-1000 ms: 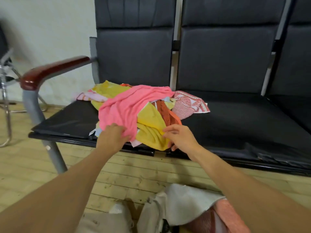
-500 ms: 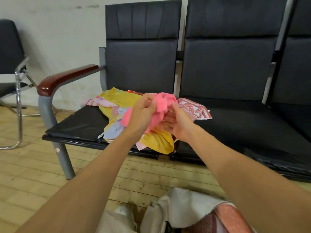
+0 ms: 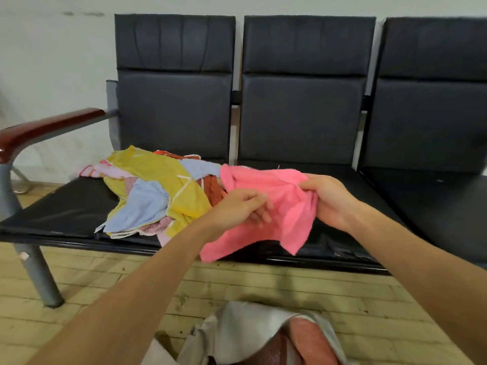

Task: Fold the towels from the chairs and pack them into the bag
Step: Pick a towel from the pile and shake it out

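I hold a pink towel [image 3: 279, 206] up over the middle black seat [image 3: 337, 177] of a row of chairs. My left hand [image 3: 237, 206] pinches its near edge and my right hand [image 3: 329, 198] grips its right corner, so the cloth hangs spread between them. A heap of towels [image 3: 155, 191], yellow, light blue, pale pink and rust red, lies on the left seat [image 3: 66, 206]. An open grey-white bag [image 3: 247, 330] stands on the floor at the bottom edge, with a folded reddish-pink towel [image 3: 308, 341] showing inside.
The row of black chairs has a dark red wooden armrest [image 3: 44, 127] at its left end and a grey metal leg [image 3: 39, 277] beneath. A third seat [image 3: 432, 196] lies to the right. Pale wooden floorboards [image 3: 290, 283] run between the chairs and the bag.
Both hands lifted the pink towel off the heap, bunched it, then carried it right and spread it open over the middle seat. The blue and yellow towels beneath are now uncovered.
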{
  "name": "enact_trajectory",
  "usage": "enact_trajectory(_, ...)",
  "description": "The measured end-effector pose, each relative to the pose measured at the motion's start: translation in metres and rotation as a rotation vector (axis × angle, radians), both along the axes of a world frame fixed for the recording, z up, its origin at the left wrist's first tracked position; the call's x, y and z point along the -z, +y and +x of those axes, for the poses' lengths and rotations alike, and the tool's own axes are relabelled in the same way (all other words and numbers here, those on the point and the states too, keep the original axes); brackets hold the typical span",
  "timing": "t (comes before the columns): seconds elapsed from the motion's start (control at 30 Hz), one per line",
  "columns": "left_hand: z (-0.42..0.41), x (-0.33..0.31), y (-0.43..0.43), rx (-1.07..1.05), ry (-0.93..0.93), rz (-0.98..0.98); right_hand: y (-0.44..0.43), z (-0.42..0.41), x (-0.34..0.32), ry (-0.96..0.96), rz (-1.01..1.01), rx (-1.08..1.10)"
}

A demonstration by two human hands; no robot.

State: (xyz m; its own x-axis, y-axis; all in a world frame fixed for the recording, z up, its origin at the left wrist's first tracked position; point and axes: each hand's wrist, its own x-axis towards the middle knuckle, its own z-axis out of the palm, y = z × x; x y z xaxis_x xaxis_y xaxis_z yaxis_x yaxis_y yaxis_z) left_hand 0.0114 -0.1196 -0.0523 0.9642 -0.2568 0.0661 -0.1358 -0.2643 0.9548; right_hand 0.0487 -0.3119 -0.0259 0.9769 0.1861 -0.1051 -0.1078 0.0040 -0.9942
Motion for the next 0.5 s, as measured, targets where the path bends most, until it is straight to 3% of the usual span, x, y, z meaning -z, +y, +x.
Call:
enact_trajectory(0.13,0.015,0.016,-0.018,-0.055,0.019,0.285,-0.060,-0.018,0.006,-0.028,-0.038,0.092)
enact_trajectory(0.23,0.028,0.040,-0.029,-0.138,0.065,0.387,-0.086,-0.025,0.019,0.021,-0.017,0.198)
enact_trajectory(0.4,0.050,0.076,-0.042,-0.403,0.087,0.550,-0.111,-0.030,0.016,0.095,-0.124,0.041)
enact_trajectory(0.5,0.050,0.099,-0.046,-0.392,-0.043,0.759,-0.122,-0.030,0.022,0.158,-0.282,-0.030)
